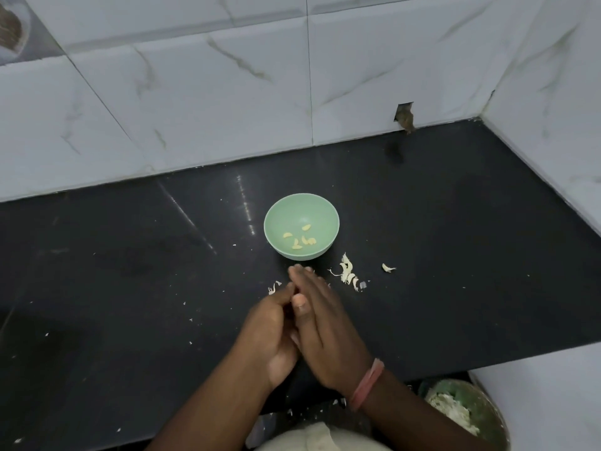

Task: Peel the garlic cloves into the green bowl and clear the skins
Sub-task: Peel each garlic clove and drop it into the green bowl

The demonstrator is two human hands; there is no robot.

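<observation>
Here, near the lower middle of the frame, both hands are meeting palm to palm over the black counter (422, 242). The right hand (328, 330) is lying with its fingers straight and together, pointing up the frame toward the green bowl (328, 219). The left hand (273, 333) is curling its fingers against the right palm. Whether a clove or a scrap of skin is sitting between them I cannot tell, as the palms are hiding the gap. Pressed together like this, they are probably rubbing skin loose or brushing it off above the counter, so that the flakes fall there and not among the cloves.

The bowl is sitting just above the fingertips, at the centre of the frame, close enough for a short drop. Several peeled garlic cloves (300, 239) are lying in its bottom.

A heap of skins (348, 271) is resting right of the fingertips, a single skin (388, 268) further right, and a smaller scrap (272, 289) left of the hands. White crumbs are dotting the counter all around.

At the lower right corner, below the counter edge, a bin (481, 405) holding pale scraps is waiting, likely for the skins. Clearing seems not yet done.
</observation>
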